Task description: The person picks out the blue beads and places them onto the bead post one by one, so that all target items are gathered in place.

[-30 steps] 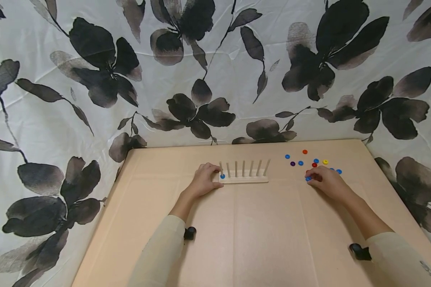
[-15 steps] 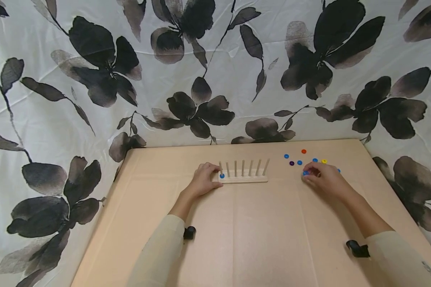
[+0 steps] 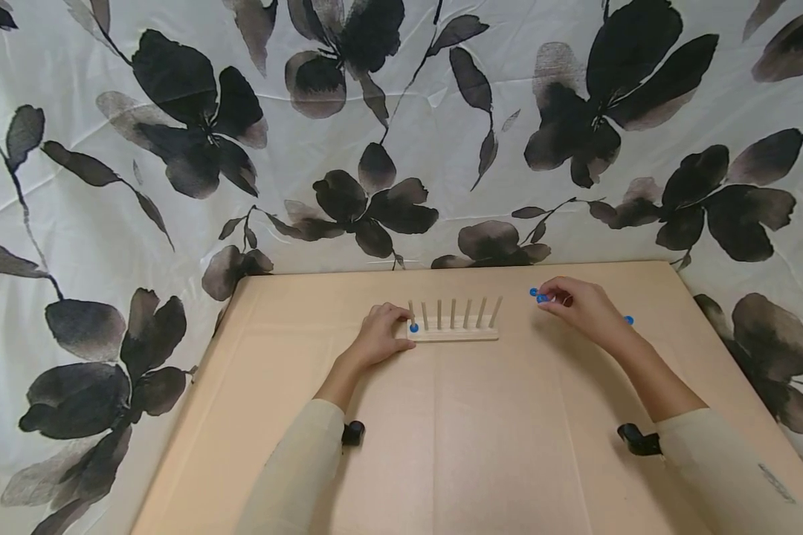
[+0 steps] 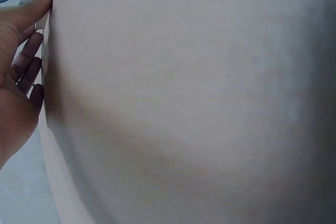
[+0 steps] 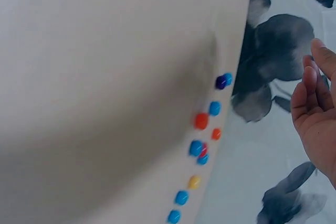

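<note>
A wooden peg rack (image 3: 455, 336) with a row of upright pegs stands on the table, and a blue bead (image 3: 414, 328) sits low on its leftmost peg. My left hand (image 3: 378, 336) grips the rack's left end between thumb and fingers; the left wrist view shows the thumb against the wood. Raised over the table to the right of the rack, my right hand (image 3: 585, 308) pinches a blue bead (image 3: 542, 298) between thumb and fingertips. In the right wrist view that bead is hidden by the fingers.
Several loose beads lie on the table (image 3: 495, 416) at the back right, among them a dark purple bead (image 5: 220, 82), a red bead (image 5: 201, 121) and a yellow bead (image 5: 194, 182). My right hand covers most of them in the head view. A floral cloth (image 3: 401, 134) hangs behind the table.
My right hand has lifted away from the loose beads and moved left and farther back, with the pinched blue bead. The left hand and the rack have stayed put.
</note>
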The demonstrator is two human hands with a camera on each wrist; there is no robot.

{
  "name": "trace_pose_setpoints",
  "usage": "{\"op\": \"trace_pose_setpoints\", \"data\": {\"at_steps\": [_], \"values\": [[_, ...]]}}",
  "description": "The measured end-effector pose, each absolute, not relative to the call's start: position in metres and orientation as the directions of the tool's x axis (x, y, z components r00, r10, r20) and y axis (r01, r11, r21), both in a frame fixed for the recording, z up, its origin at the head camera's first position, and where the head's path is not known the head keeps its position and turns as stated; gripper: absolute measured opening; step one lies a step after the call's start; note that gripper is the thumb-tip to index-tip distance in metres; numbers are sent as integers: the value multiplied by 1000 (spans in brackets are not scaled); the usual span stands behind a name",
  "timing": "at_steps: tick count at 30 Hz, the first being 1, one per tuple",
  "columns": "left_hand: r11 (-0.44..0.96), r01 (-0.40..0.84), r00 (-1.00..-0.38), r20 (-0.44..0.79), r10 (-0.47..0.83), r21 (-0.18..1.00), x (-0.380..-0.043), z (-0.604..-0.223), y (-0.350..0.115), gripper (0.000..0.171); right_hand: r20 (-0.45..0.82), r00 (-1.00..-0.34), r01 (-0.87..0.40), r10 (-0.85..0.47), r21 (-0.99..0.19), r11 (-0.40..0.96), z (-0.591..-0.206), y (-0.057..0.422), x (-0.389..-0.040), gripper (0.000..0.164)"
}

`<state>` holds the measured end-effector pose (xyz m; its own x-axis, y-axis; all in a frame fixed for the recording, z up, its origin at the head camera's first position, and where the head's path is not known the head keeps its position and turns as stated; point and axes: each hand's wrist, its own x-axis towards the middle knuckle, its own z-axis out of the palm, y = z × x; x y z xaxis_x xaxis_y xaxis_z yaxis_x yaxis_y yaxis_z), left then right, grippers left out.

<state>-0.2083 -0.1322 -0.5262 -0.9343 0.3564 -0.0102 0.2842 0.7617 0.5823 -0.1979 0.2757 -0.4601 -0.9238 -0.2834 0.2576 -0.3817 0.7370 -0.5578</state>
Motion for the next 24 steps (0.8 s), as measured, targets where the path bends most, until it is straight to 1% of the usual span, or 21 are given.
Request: {"op": "trace_pose_setpoints", "data": {"at_steps": [6, 12, 18, 24], "values": [[763, 280, -935, -15, 354, 583, -209, -526, -131, 55, 240, -920, -392, -311, -591, 705, -444, 254, -208, 17], [767, 272, -938, -18, 347, 582, -210, -524, -130, 54, 211, -914, -401, -346, -598, 694, -433, 228, -220, 17], [763, 270, -939, -17, 345, 587, -211, -523, -128, 54, 243, -887, -455, -392, -604, 654, -424, 206, -232, 16], [762, 260, -940, -25, 340, 593, -214, -524, -126, 55, 246, -858, -500, -450, -601, 624, -421, 187, -240, 16]]}}
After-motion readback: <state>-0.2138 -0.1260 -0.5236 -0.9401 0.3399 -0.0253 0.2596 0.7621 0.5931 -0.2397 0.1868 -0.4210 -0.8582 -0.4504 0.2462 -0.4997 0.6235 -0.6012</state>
